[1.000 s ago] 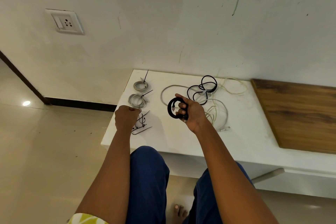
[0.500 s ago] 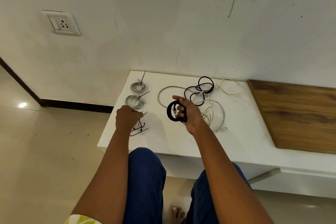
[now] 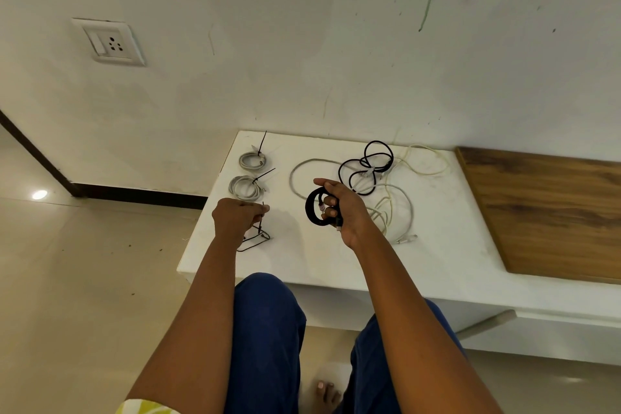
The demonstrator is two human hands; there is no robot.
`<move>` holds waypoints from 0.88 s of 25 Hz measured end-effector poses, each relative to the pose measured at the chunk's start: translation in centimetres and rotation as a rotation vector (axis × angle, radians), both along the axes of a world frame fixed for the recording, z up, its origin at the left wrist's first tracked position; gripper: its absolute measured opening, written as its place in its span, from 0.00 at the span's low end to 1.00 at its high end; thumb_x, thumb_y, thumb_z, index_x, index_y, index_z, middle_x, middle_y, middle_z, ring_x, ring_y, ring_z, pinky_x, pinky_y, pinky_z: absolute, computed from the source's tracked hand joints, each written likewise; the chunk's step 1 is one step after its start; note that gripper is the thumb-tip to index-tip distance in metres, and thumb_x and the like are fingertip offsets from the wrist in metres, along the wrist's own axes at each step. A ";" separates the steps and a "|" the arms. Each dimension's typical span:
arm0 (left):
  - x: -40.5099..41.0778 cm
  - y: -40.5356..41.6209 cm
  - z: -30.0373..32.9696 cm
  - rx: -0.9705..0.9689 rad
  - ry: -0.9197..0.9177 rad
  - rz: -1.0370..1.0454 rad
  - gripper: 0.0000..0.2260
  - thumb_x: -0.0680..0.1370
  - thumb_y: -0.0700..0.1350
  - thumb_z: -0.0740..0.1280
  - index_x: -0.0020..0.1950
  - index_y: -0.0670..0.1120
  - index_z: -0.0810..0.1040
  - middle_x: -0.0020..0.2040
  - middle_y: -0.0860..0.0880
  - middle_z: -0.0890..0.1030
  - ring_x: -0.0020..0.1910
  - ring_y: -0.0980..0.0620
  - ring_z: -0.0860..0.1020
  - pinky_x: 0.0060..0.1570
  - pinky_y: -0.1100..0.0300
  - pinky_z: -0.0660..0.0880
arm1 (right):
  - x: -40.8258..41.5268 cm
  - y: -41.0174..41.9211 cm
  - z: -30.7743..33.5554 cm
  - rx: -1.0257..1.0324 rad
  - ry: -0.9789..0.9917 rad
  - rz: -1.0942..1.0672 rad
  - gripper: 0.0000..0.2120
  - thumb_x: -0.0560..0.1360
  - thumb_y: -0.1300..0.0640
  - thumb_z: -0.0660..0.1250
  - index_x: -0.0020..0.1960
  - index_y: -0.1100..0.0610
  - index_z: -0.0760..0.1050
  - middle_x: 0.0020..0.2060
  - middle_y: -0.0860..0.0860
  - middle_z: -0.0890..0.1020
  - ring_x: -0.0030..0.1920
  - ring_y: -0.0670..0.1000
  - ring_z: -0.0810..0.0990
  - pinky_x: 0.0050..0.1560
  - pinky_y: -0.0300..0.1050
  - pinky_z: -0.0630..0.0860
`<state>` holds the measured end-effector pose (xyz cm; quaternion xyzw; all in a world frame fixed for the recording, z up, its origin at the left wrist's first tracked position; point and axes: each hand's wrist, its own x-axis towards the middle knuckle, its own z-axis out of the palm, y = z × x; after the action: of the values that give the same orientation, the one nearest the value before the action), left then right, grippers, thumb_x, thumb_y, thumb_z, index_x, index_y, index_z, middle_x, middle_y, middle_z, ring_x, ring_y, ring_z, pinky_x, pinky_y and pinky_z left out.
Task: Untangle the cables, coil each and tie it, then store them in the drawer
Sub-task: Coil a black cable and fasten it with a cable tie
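My right hand (image 3: 341,208) holds a coiled black cable (image 3: 312,208) above the white table (image 3: 447,232), fingers curled round the coil. My left hand (image 3: 237,217) pinches a thin black cable tie (image 3: 262,212) just over a small pile of black ties (image 3: 255,240) near the table's front left. Two grey cables sit coiled and tied at the back left, the far coil (image 3: 252,161) and the near coil (image 3: 244,186). A tangle of a black cable (image 3: 368,166) and white cables (image 3: 396,198) lies behind my right hand.
A wooden panel (image 3: 551,212) covers the table's right part. The wall behind carries a socket plate (image 3: 108,42). The table's left edge drops to a tiled floor (image 3: 84,279). My blue-trousered knees (image 3: 265,329) are under the front edge.
My left hand has lifted slightly from the tie pile with one tie pinched in it. My right hand has kept the black coil in about the same place.
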<state>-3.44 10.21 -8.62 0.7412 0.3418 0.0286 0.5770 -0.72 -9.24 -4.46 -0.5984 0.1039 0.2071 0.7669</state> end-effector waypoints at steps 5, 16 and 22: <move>0.1 -0.1 0.1 -0.024 0.022 0.035 0.08 0.67 0.41 0.77 0.35 0.38 0.81 0.29 0.46 0.79 0.17 0.62 0.73 0.24 0.71 0.70 | 0.0 0.1 0.1 -0.019 0.001 0.018 0.12 0.80 0.59 0.58 0.46 0.53 0.79 0.20 0.44 0.66 0.28 0.46 0.58 0.33 0.38 0.57; -0.2 -0.5 0.7 0.084 -0.175 0.047 0.04 0.69 0.42 0.75 0.39 0.43 0.83 0.31 0.49 0.80 0.25 0.60 0.78 0.34 0.69 0.72 | -0.4 0.5 0.5 -0.175 -0.067 0.068 0.11 0.78 0.61 0.60 0.55 0.58 0.80 0.29 0.47 0.66 0.27 0.45 0.59 0.31 0.36 0.60; 0.3 -1.9 2.7 -0.389 -0.281 0.190 0.05 0.69 0.42 0.76 0.39 0.44 0.82 0.34 0.49 0.79 0.29 0.59 0.74 0.32 0.68 0.70 | -0.5 0.6 0.5 -0.243 -0.110 0.065 0.07 0.75 0.58 0.67 0.52 0.55 0.80 0.34 0.44 0.74 0.33 0.44 0.66 0.34 0.36 0.64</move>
<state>-3.11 8.29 -5.88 0.5697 0.3256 0.1190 0.7452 -1.21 -8.65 -3.93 -0.7004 0.0666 0.1845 0.6863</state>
